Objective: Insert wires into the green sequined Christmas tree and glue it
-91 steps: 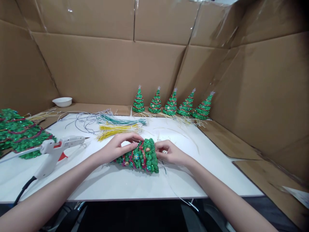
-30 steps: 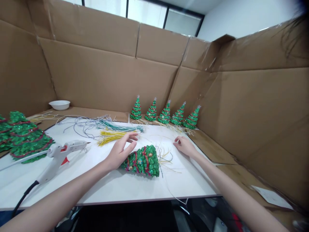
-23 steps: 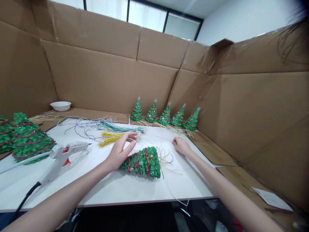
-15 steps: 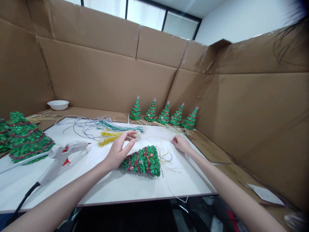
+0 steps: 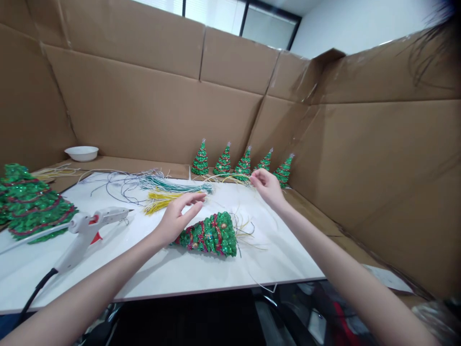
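A green tinsel Christmas tree (image 5: 211,234) with red garland and small ornaments lies on its side on the white board. Loose thin wires (image 5: 247,233) stick out of its base. My left hand (image 5: 178,216) is over the narrow end of this tree, thumb and fingers apart, beside a bundle of yellow wires (image 5: 158,202). In front of the standing trees, my right hand (image 5: 268,187) is raised with its fingertips pinched. Pale yellow wires (image 5: 225,177) run leftward from that pinch. A bundle of teal wires (image 5: 173,186) lies behind the yellow one.
Several small finished trees (image 5: 200,159) stand along the cardboard wall (image 5: 151,105). A white glue gun (image 5: 84,230) with a black cord rests at left, near larger green trees (image 5: 39,209). A white bowl (image 5: 82,154) sits at the back left. Dark tangled wires (image 5: 111,185) cover the board's far side.
My right hand has risen away from the board towards the standing trees, and pale yellow wires now stretch from its fingers. My left hand has barely moved. The view has shifted slightly.
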Motion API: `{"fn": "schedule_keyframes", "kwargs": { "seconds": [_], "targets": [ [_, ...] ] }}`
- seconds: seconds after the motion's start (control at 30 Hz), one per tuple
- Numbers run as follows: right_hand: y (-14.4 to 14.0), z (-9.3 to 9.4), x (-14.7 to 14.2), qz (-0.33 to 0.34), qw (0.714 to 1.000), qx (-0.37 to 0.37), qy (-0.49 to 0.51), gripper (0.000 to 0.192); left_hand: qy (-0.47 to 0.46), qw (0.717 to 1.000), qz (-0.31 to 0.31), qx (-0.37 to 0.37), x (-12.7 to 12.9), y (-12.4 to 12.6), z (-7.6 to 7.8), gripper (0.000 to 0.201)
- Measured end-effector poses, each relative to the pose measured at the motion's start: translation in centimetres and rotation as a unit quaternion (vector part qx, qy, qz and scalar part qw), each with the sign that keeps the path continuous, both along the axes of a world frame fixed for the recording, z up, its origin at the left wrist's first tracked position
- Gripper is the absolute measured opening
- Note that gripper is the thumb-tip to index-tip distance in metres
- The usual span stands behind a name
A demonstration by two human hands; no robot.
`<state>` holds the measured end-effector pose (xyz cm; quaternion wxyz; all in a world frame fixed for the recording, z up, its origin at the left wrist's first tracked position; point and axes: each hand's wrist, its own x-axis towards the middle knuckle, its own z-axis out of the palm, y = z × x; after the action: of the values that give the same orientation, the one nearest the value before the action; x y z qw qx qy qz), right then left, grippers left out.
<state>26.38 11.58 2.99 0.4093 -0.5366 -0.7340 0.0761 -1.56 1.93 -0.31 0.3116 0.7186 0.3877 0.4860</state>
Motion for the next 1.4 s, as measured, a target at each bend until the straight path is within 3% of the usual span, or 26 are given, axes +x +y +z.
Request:
{"fn": "schedule_keyframes", "kwargs": {
  "seconds": [0.13, 0.23, 0.33, 0.53, 0.67, 0.8, 0.9, 1.03, 1.17, 1.4],
  "targets": [
    [-3.7, 1.8, -5.7, 0.138, 0.988, 0.033, 0.062, 0.01, -0.091, 0.994, -0.055, -0.024, 0.8, 0.1, 1.9, 0.059],
    [-5.5, 1.7, -8.6, 0.215, 0.969, 0.043, 0.113, 0.012, -0.111, 0.991, -0.044, 0.056, 1.4, -0.4, 3.8, 0.045],
    [-6.0, 1.1, -9.7, 0.253, 0.957, 0.015, 0.14, 0.016, -0.066, 0.986, -0.021, 0.153, 1.6, -1.0, 5.0, 0.037],
    [-5.6, -0.4, -8.2, 0.254, 0.959, -0.006, 0.127, 0.022, -0.136, 0.959, 0.046, 0.243, 0.1, -0.5, 5.0, 0.032],
    [-6.2, -1.2, -6.4, 0.302, 0.949, -0.036, 0.08, 0.022, 0.0, 0.968, 0.1, 0.228, -1.3, -0.1, 4.9, 0.013],
    [-7.0, -2.0, -5.1, 0.361, 0.929, -0.081, 0.01, 0.024, 0.147, 0.961, 0.036, 0.232, -1.8, -0.3, 5.1, 0.018],
    [-7.4, -2.6, -4.7, 0.367, 0.924, -0.105, 0.003, 0.025, 0.198, 0.956, 0.01, 0.214, -1.9, -0.5, 5.3, 0.016],
    [-7.7, -3.2, -4.6, 0.364, 0.924, -0.118, 0.025, 0.025, 0.213, 0.955, 0.029, 0.204, -2.0, -0.5, 5.2, 0.028],
    [-7.7, -3.6, -4.6, 0.36, 0.925, -0.113, 0.05, 0.027, 0.218, 0.949, 0.039, 0.225, -1.8, -0.2, 4.8, 0.027],
    [-7.6, -4.4, -4.4, 0.358, 0.92, -0.137, 0.078, 0.026, 0.229, 0.953, -0.009, 0.198, -1.4, 0.2, 4.0, 0.02]
  ]
}}
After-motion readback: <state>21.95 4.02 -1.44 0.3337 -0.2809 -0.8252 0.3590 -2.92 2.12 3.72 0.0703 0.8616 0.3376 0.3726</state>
